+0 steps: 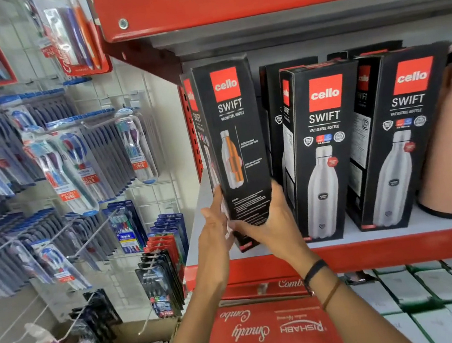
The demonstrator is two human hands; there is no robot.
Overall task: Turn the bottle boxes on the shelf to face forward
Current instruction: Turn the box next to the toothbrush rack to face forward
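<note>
on the shelf (401, 229), both hands grasp the leftmost box (234, 147) (upright), two boxes (323, 151) just beside.

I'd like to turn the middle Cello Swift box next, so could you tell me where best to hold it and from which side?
Probably the lower half of the middle box, one hand on each narrow side, coming from the front. It stands tall and slim, and the box behind blocks its back; neighbours sit close, so ease it forward first.
</note>
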